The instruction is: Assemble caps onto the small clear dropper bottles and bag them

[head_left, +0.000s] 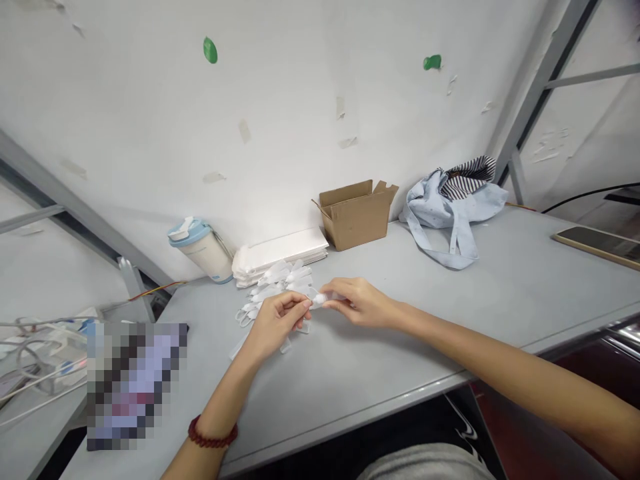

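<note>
My left hand point(277, 322) and my right hand point(356, 301) meet over the grey table point(380, 360). Both pinch one small clear plastic piece point(320, 299) between their fingertips, held just above the tabletop. Right behind and under the hands lies a loose heap of several similar clear plastic pieces point(277, 285). A red bead bracelet point(210, 437) is on my left wrist.
Against the wall stand a cup with a blue lid point(199, 248), a stack of white sheets point(280, 252), an open cardboard box point(356, 213) and a light blue cloth bag point(453, 200). A phone point(600, 243) lies far right. Cables point(35, 353) are at the left.
</note>
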`<state>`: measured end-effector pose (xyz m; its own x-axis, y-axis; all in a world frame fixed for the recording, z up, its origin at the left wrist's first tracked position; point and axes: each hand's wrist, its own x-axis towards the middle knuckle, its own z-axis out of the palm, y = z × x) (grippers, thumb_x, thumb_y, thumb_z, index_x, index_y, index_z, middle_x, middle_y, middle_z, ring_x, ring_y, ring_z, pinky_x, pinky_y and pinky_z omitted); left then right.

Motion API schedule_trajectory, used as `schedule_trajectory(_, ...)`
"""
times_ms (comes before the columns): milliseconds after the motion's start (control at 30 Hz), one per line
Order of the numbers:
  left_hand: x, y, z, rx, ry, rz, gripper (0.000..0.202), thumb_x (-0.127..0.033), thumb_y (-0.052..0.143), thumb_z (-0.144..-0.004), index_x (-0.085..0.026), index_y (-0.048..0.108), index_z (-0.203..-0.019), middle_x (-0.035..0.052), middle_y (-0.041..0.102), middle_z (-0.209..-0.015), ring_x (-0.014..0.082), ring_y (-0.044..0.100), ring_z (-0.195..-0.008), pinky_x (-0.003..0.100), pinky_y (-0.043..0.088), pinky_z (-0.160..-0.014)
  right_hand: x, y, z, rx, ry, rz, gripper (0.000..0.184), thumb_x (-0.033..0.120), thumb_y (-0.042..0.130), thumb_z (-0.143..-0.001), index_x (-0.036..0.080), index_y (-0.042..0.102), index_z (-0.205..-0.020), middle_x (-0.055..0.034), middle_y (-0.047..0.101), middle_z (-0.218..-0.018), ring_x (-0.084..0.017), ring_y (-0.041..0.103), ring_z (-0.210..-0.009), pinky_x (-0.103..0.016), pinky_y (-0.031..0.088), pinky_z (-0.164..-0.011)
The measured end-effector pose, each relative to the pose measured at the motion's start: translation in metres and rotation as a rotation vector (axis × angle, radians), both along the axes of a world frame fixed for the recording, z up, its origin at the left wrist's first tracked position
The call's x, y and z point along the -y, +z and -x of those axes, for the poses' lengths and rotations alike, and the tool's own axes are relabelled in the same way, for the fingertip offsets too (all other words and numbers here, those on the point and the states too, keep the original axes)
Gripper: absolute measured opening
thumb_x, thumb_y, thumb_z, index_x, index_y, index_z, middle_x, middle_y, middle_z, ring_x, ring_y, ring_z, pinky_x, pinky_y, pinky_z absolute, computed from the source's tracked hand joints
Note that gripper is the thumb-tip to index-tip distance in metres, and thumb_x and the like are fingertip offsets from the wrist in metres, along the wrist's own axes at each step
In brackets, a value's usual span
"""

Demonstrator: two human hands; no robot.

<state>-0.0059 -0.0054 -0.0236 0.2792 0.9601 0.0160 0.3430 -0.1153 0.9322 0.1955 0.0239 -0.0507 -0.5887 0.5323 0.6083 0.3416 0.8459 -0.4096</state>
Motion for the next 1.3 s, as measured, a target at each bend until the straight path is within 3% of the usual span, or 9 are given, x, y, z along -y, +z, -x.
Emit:
schedule_trajectory(333, -0.002, -0.001, -0.001, 0.018, 0.023, -0.004, 0.019, -0.032, 0.059, -0.078, -0.015, 0.064, -0.071, -0.0001, 0.06, -0.062, 0.0089, 0.046, -0.051, 0.022, 0.039, -0.052, -0.001, 0.006, -0.001, -0.002, -0.006, 0.118, 0.019, 0.024, 0.053, -0.086, 0.011, 0.062, -0.096, -0.005, 0.065, -0.074, -0.011, 0.051, -0.055, -0.022, 0.04, -0.054)
schedule_trajectory(1033, -0.002, 0.003, 0.002, 0.04, 0.056, -0.013, 0.018, -0.03, 0.06, -0.075, -0.015, 0.064, -0.066, -0.0002, 0.06, -0.06, 0.0103, 0.049, -0.053, 0.022, 0.039, -0.053, 0.002, 0.005, 0.0, 0.023, 0.003, 0.054, 0.021, 0.024, 0.05, -0.088, 0.01, 0.06, -0.1, -0.0066, 0.064, -0.076, -0.013, 0.054, -0.058, -0.024, 0.042, -0.057)
schedule_trajectory(1300, -0.004, 0.002, 0.01, -0.026, 0.169, -0.115, 0.02, -0.035, 0.06, -0.076, -0.016, 0.062, -0.07, 0.0002, 0.06, -0.062, 0.0124, 0.051, -0.057, 0.023, 0.039, -0.055, 0.002, 0.002, -0.004, 0.02, -0.015, 0.031, 0.019, 0.023, 0.05, -0.089, 0.012, 0.058, -0.101, -0.0073, 0.064, -0.079, -0.012, 0.054, -0.057, -0.024, 0.042, -0.055)
